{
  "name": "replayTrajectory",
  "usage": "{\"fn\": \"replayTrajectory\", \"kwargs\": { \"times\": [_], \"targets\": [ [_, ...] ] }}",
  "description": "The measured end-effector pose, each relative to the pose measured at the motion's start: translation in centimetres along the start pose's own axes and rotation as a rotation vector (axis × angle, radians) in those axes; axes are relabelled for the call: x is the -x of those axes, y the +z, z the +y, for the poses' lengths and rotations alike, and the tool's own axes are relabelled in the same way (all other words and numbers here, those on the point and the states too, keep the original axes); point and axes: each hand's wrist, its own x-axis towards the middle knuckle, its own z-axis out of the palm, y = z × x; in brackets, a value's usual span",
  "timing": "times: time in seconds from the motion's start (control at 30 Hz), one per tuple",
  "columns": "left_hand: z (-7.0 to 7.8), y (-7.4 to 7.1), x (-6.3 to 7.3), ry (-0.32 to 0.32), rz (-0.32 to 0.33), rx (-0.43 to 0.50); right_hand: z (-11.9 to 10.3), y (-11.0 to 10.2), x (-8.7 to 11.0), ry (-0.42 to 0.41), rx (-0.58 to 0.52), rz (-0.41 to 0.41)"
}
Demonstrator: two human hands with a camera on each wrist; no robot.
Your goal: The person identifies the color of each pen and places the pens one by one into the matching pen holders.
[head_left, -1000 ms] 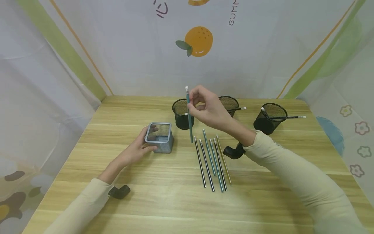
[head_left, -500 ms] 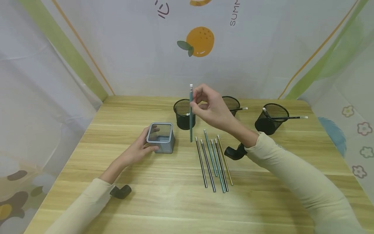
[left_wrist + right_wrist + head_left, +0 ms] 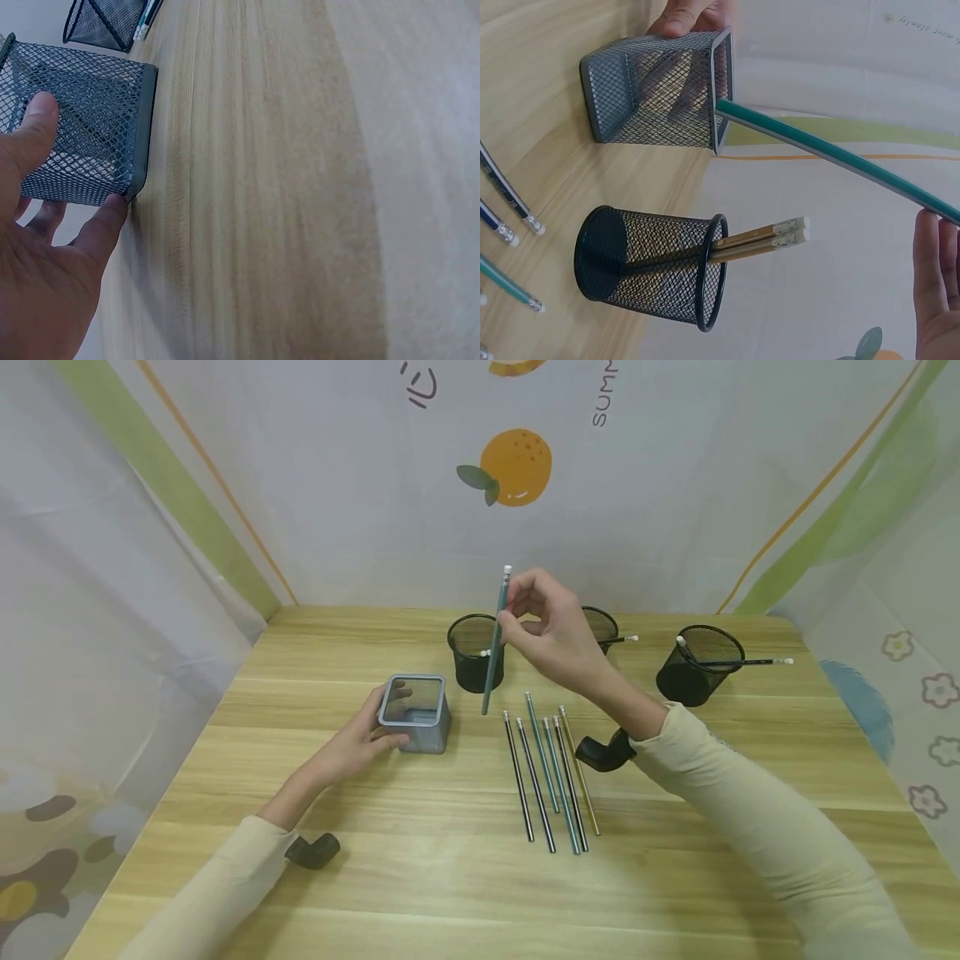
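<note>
Pencil [image 3: 493,660], apparently at placing stage: in head view, pinched between thumb and fingers of right hand [image 3: 558,627], raised right of holder [image 3: 429,739]; in left wrist view, with holder gripped wide by left hand [image 3: 52,277]; in right wrist view, angled toward holder, probably requiring alignment, then lowering.

- Grey square holder [image 3: 615,97]: open metal mesh, rough in weave, with a smooth, dull-sheened solid rim.
- Black round cups [image 3: 469,675]: wire mesh, dark-coated, the rims smooth and faintly glossy.
- Green pencil [image 3: 817,150]: smooth painted barrel, satin.
- Pencils on the worktop [image 3: 420,877]: slick, glossy barrels.
- Ferrules [image 3: 784,227]: shiny, ridged metal; erasers [image 3: 802,223]: matt, rubbery white.
- Worktop: wood-grained, smooth, softly reflective.
- Backdrop [image 3: 337,485]: thin printed cloth, lightly creased.
- Sleeves [image 3: 750,802]: soft, matt fabric.
</note>
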Motion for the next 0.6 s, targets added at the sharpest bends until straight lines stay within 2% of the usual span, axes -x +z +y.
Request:
{"fn": "replayTrajectory", "kwargs": {
  "times": [0.27, 0.6],
  "targets": [
    [0.1, 0.0, 0.0, -0.009, 0.000, -0.001, 0.2, 0.7, -0.3, -0.029, -0.043, 0.018],
    [-0.2, -0.2, 0.0, -0.010, -0.007, 0.012, 1.1, 3.0, -0.9, -0.058, -0.103, 0.030]
  ]
}}
